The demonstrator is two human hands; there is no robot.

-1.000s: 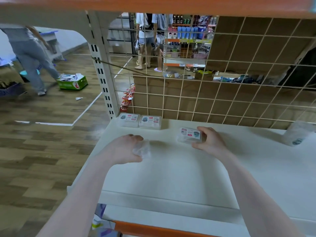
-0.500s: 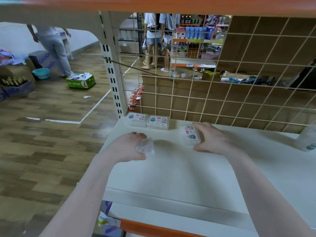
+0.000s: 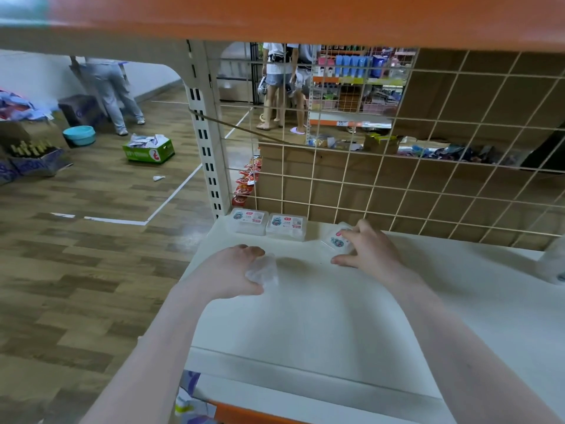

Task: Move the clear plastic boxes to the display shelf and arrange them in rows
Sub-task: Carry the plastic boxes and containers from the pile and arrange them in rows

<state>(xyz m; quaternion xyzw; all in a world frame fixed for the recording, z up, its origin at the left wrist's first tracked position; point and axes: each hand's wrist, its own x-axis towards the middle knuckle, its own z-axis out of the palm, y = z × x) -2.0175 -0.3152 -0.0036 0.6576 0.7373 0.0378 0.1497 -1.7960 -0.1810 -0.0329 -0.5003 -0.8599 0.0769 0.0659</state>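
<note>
Two clear plastic boxes [image 3: 249, 221] [image 3: 286, 226] with labelled lids sit side by side at the back left of the white display shelf [image 3: 321, 316], against the wire grid. My right hand [image 3: 367, 250] holds a third box [image 3: 336, 238] on the shelf, just right of that pair and turned at an angle. My left hand [image 3: 232, 272] grips another clear box [image 3: 263, 270] above the shelf's left part, nearer to me.
A wire grid back panel [image 3: 397, 179] closes the rear, and an orange shelf [image 3: 275, 13] hangs overhead. A clear plastic item [image 3: 553, 264] sits at the shelf's right edge. On the floor to the left are a green carton [image 3: 149, 149] and people standing.
My right hand has slid its box back and leftward toward the two placed boxes, turning it. My left hand keeps its box in about the same place.
</note>
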